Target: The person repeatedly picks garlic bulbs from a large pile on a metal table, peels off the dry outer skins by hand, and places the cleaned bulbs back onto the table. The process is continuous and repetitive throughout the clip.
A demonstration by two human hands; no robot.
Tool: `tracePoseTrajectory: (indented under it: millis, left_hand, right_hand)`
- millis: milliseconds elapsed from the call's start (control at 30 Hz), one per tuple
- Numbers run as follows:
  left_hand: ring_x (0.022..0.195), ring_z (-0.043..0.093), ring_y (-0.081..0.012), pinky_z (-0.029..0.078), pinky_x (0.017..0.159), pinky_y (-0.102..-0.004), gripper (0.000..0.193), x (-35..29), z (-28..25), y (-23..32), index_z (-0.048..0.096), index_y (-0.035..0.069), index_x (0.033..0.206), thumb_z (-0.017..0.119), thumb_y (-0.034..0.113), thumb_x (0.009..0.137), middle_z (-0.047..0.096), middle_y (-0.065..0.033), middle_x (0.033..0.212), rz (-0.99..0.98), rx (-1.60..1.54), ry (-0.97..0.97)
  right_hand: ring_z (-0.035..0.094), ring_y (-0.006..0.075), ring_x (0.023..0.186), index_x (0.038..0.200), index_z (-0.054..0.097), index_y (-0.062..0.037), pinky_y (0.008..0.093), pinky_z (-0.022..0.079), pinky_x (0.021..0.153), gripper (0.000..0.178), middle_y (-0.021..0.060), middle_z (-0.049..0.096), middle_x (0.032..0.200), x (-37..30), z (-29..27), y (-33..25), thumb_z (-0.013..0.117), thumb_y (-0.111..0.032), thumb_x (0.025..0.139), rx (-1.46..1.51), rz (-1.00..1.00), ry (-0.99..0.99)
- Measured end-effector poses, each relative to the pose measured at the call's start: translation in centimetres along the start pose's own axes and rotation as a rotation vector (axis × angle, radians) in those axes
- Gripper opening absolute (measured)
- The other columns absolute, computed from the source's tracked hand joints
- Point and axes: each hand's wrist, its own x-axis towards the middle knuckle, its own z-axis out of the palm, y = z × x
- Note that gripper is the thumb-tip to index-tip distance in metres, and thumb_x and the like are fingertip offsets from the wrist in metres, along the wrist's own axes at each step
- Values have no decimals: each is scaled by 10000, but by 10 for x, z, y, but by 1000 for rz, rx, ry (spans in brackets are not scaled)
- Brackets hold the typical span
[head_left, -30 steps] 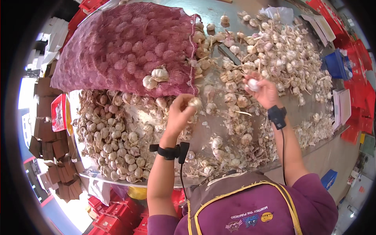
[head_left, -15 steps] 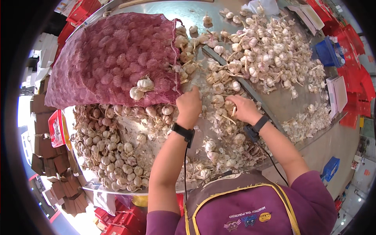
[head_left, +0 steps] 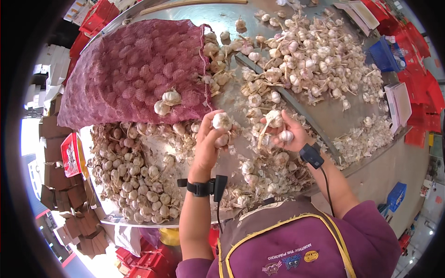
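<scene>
My left hand (head_left: pixel 206 143) is closed around a white garlic bulb (head_left: pixel 222 121), with a second bulb (head_left: pixel 221 140) lower against the fingers. In my right hand (head_left: pixel 296 132), palm turned up, rests a garlic bulb (head_left: pixel 275 118) whose long dry stem points down and left. Another small bulb (head_left: pixel 286 136) lies by its fingers. Under and between my hands, loose garlic bulbs (head_left: pixel 248 167) and papery skins are scattered on the metal table. Left of my left hand lies a purple mesh sack (head_left: pixel 134 69) full of garlic, two loose bulbs (head_left: pixel 170 97) on top.
A metal bar (head_left: pixel 301 111) slants across the table beside my right hand. Beyond it spreads a big heap of stemmed garlic (head_left: pixel 315 55). Trimmed bulbs (head_left: pixel 139 190) pile up at the near left. A blue basket (head_left: pixel 384 55) and a white tray (head_left: pixel 398 104) stand along the right edge.
Both hands have risen from the table and turned palm up, the left moving a little left and nearer. Garlic bulbs now show in both of them.
</scene>
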Motion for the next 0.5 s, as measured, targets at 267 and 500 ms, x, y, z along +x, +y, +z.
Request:
tracePoseTrajectory:
  millis: [267,500]
  left_hand:
    - [755,597,-159,449,511,-243,571,-33,23,-5,393,77,1380,446,167,819,625,-168,1103,69,-126,55]
    - [833,615,-164,503,573,-252,559,-46,27,-18,380,78,1394,434,108,839,610,-162,1138,144,-70,83]
  right_hand:
    - [644,325,1049,1420,395,-67,226,556,500,693,236,377,1469,-2,20,43,330,-598,980,469,124,-199]
    - [494,399,1254,1397,427,-50,433,552,809,658,259,292,1504,-4,26,47,400,-558,979,759,140,-294]
